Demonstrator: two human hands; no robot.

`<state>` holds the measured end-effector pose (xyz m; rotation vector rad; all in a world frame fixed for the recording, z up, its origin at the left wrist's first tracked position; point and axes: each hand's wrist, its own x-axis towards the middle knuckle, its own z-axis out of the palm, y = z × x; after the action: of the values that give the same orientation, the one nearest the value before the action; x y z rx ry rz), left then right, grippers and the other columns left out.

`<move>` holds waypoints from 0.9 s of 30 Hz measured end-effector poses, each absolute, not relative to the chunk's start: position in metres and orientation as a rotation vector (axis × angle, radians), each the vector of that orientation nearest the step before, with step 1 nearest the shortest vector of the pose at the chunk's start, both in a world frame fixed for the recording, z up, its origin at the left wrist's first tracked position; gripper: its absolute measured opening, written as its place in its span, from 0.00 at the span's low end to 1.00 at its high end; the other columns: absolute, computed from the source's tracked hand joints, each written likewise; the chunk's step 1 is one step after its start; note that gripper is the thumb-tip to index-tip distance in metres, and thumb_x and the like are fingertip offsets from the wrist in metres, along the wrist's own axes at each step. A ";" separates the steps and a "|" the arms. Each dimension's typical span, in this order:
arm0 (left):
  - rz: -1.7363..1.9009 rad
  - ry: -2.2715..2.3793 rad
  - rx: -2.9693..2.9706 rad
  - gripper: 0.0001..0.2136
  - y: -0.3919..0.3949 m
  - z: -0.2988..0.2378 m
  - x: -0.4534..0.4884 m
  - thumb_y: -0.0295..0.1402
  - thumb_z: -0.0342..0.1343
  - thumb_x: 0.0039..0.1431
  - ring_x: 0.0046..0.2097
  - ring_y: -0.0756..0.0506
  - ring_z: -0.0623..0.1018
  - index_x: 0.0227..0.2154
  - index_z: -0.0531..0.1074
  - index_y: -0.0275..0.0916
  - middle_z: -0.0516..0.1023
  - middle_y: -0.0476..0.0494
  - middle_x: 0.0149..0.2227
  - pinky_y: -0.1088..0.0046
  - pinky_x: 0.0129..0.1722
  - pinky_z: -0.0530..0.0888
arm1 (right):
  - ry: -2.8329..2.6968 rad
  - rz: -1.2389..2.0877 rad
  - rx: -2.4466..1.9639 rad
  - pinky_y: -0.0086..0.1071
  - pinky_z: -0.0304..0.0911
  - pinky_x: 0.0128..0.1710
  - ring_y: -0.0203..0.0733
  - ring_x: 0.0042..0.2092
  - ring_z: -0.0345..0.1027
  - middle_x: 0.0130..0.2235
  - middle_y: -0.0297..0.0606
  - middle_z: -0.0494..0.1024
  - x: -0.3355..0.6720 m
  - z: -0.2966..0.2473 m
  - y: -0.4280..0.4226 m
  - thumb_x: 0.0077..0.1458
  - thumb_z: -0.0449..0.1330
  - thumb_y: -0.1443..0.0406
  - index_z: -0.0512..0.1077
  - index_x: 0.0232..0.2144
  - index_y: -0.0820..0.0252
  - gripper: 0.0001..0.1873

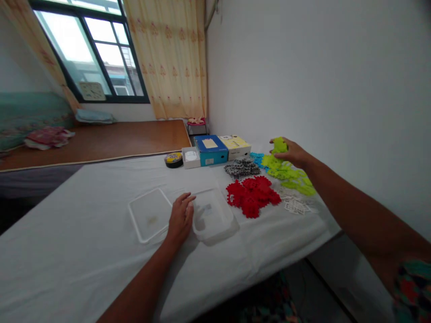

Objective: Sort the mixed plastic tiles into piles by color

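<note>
My left hand (182, 216) rests at the left wall of a clear plastic container (215, 229), its fingers loosely stretched towards the rim. A small pale item, too blurred to name, lies inside the container. To the left of this hand is a clear lid (151, 216), flat on the cloth. My right hand (295, 154) is raised at the far right, closed on yellow-green plastic pieces (279, 147) with notched edges. Below it spreads a heap of similar yellow-green pieces (298, 180). Red gear-shaped pieces (252, 195) lie between the container and that heap.
Beside the red heap are grey pieces (242, 168), blue pieces (257, 159) and white lattice pieces (296, 205). Behind stand a blue box (212, 152), a yellow box (235, 146), a small white box (191, 158) and a roll of tape (173, 160). A wall borders the right side.
</note>
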<state>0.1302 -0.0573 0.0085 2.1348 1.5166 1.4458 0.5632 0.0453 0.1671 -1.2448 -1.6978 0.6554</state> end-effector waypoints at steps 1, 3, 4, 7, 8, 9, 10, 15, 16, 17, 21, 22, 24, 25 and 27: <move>1.448 1.512 2.128 0.18 -0.058 0.009 0.132 0.40 0.41 0.67 0.57 0.42 0.70 0.46 0.73 0.41 0.71 0.38 0.53 0.55 0.59 0.67 | -1.711 0.810 -1.155 0.39 0.71 0.38 0.47 0.40 0.74 0.38 0.40 0.78 0.534 0.166 0.037 0.37 0.68 0.63 0.67 0.51 0.58 0.35; 1.445 1.503 2.122 0.18 -0.060 0.010 0.134 0.39 0.40 0.68 0.57 0.42 0.69 0.47 0.73 0.40 0.71 0.37 0.53 0.55 0.59 0.66 | -1.754 1.075 -0.995 0.41 0.70 0.42 0.48 0.42 0.74 0.41 0.40 0.79 0.474 0.157 0.019 0.39 0.68 0.63 0.65 0.54 0.56 0.37; 1.439 1.500 2.118 0.18 -0.061 0.010 0.135 0.39 0.40 0.68 0.57 0.43 0.69 0.48 0.73 0.40 0.71 0.37 0.53 0.56 0.59 0.66 | -1.794 1.176 -0.924 0.41 0.70 0.43 0.48 0.43 0.74 0.42 0.40 0.79 0.446 0.149 0.010 0.39 0.68 0.63 0.66 0.54 0.56 0.36; 1.460 1.487 2.072 0.19 -0.064 0.011 0.136 0.40 0.39 0.69 0.58 0.43 0.68 0.50 0.71 0.40 0.70 0.37 0.54 0.56 0.61 0.64 | -1.932 1.385 -0.841 0.43 0.70 0.45 0.49 0.46 0.73 0.44 0.39 0.78 0.376 0.121 -0.009 0.41 0.68 0.60 0.66 0.54 0.54 0.36; 1.474 1.479 2.055 0.20 -0.065 0.012 0.137 0.41 0.38 0.69 0.59 0.43 0.68 0.51 0.71 0.40 0.70 0.37 0.54 0.56 0.61 0.63 | -2.003 1.388 -0.869 0.45 0.69 0.46 0.49 0.47 0.72 0.45 0.39 0.78 0.360 0.112 -0.012 0.41 0.68 0.59 0.67 0.54 0.54 0.36; 1.486 1.472 2.039 0.20 -0.066 0.012 0.137 0.41 0.38 0.69 0.59 0.43 0.68 0.52 0.70 0.39 0.70 0.37 0.55 0.56 0.62 0.63 | -2.075 1.356 -0.915 0.46 0.69 0.48 0.50 0.48 0.71 0.48 0.39 0.76 0.349 0.106 -0.013 0.41 0.69 0.57 0.68 0.54 0.53 0.36; 1.493 1.466 2.027 0.21 -0.066 0.012 0.137 0.42 0.37 0.69 0.59 0.43 0.67 0.53 0.69 0.39 0.70 0.36 0.55 0.56 0.62 0.62 | -2.137 1.300 -0.965 0.47 0.67 0.51 0.52 0.51 0.69 0.51 0.39 0.75 0.341 0.101 -0.013 0.41 0.70 0.55 0.68 0.54 0.52 0.37; 1.456 1.477 2.032 0.22 -0.066 0.012 0.137 0.43 0.37 0.69 0.61 0.43 0.66 0.55 0.67 0.39 0.69 0.36 0.57 0.56 0.63 0.61 | -2.137 1.206 -1.026 0.55 0.56 0.60 0.54 0.65 0.51 0.66 0.36 0.58 0.343 0.105 -0.009 0.53 0.58 0.43 0.61 0.61 0.45 0.36; 1.446 1.482 2.041 0.22 -0.065 0.012 0.137 0.43 0.37 0.69 0.61 0.43 0.66 0.55 0.67 0.39 0.69 0.36 0.57 0.56 0.63 0.61 | -2.120 1.230 -0.998 0.56 0.55 0.61 0.53 0.66 0.50 0.66 0.34 0.57 0.346 0.107 -0.010 0.56 0.54 0.42 0.60 0.62 0.43 0.35; 1.437 1.485 2.051 0.22 -0.065 0.012 0.137 0.43 0.37 0.69 0.60 0.43 0.66 0.55 0.67 0.40 0.69 0.36 0.57 0.56 0.63 0.61 | -2.109 1.250 -0.966 0.56 0.54 0.61 0.52 0.66 0.49 0.67 0.33 0.57 0.349 0.108 -0.012 0.58 0.51 0.41 0.60 0.62 0.42 0.33; 1.409 1.492 2.094 0.21 -0.063 0.011 0.134 0.43 0.38 0.69 0.60 0.43 0.67 0.54 0.69 0.40 0.69 0.37 0.56 0.55 0.63 0.62 | -2.191 1.110 -0.890 0.54 0.45 0.66 0.46 0.67 0.49 0.66 0.32 0.59 0.359 0.105 -0.026 0.61 0.46 0.42 0.58 0.63 0.43 0.32; 1.400 1.494 2.104 0.21 -0.063 0.011 0.134 0.43 0.38 0.69 0.60 0.43 0.67 0.53 0.69 0.40 0.69 0.37 0.57 0.55 0.63 0.61 | -2.221 1.015 -0.883 0.52 0.44 0.67 0.45 0.67 0.49 0.66 0.32 0.59 0.362 0.103 -0.030 0.62 0.47 0.43 0.58 0.63 0.44 0.31; 1.400 1.497 2.104 0.22 -0.062 0.010 0.132 0.44 0.38 0.68 0.60 0.43 0.66 0.53 0.70 0.40 0.69 0.37 0.57 0.54 0.63 0.61 | -2.257 0.785 -0.882 0.49 0.44 0.67 0.44 0.67 0.49 0.65 0.34 0.59 0.375 0.098 -0.030 0.61 0.49 0.45 0.58 0.63 0.44 0.31; 1.395 1.499 2.101 0.22 -0.062 0.009 0.131 0.44 0.38 0.68 0.60 0.42 0.66 0.53 0.70 0.40 0.69 0.38 0.57 0.54 0.63 0.62 | -2.255 0.666 -0.893 0.49 0.46 0.66 0.44 0.66 0.50 0.65 0.35 0.60 0.386 0.097 -0.027 0.61 0.50 0.45 0.57 0.63 0.45 0.31; 1.385 1.503 2.099 0.21 -0.060 0.008 0.129 0.44 0.38 0.68 0.61 0.42 0.66 0.53 0.70 0.41 0.68 0.38 0.57 0.53 0.63 0.61 | -2.220 0.432 -0.957 0.49 0.49 0.64 0.46 0.64 0.54 0.64 0.37 0.62 0.421 0.095 -0.012 0.60 0.54 0.47 0.58 0.63 0.46 0.32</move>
<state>0.1286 -0.0602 0.0076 2.0991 1.5031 1.3849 0.4213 -0.0115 0.0955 -0.9572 -2.2202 0.4324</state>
